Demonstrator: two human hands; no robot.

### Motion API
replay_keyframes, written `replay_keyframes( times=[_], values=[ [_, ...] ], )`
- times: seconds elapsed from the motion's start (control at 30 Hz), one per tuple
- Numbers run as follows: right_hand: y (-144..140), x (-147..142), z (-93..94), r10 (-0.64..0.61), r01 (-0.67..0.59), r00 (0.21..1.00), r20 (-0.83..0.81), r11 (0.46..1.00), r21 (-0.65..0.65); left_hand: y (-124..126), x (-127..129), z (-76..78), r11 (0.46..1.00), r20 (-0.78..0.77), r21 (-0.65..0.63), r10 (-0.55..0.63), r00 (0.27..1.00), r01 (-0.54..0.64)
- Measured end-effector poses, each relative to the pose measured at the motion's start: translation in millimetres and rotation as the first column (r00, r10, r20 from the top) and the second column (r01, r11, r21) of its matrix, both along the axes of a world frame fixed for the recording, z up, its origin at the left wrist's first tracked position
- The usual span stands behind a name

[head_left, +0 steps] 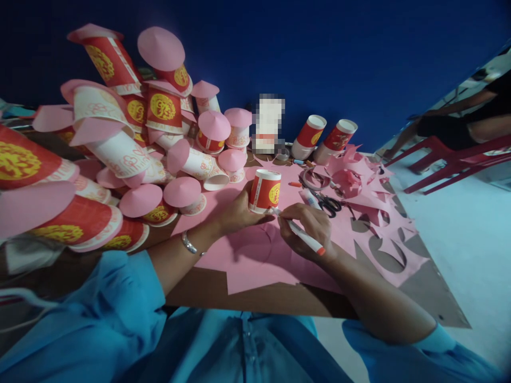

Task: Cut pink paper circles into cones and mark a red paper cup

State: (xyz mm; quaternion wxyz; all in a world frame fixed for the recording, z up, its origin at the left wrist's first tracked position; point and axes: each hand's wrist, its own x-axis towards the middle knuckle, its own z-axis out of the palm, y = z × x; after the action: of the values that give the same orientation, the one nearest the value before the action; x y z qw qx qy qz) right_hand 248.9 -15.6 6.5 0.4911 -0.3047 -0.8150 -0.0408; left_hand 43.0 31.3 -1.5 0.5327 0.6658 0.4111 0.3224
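Note:
My left hand (237, 214) grips a red and white paper cup (264, 187) with a yellow emblem, turned rim down above the table. In my right hand (306, 226) is a white marker (301, 237) with an orange-red end, held like a pen. The marker's tip is at the cup's lower edge; whether it touches cannot be made out. Beneath both hands lie sheets of pink paper (249, 260), the top one bearing a faint curved line. A silver bracelet sits on my left wrist.
Many cups topped with pink paper cones (214, 125) crowd the left. Black-handled scissors (329, 204), a tape roll (315, 180) and pink paper scraps (359, 183) lie at right. Two cup stacks (309, 137) stand behind. A person sits on a red chair (451, 159) beyond.

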Motion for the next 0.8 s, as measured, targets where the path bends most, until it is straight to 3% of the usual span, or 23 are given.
replay_keyframes(
  times=[0.8],
  values=[
    [-0.1,-3.6,1.2,0.027,-0.027,1.000,0.000,1.000,0.016,-1.3,3.5,3.7,0.999,-0.003,-0.021,-0.025,1.000,0.025]
  ],
)
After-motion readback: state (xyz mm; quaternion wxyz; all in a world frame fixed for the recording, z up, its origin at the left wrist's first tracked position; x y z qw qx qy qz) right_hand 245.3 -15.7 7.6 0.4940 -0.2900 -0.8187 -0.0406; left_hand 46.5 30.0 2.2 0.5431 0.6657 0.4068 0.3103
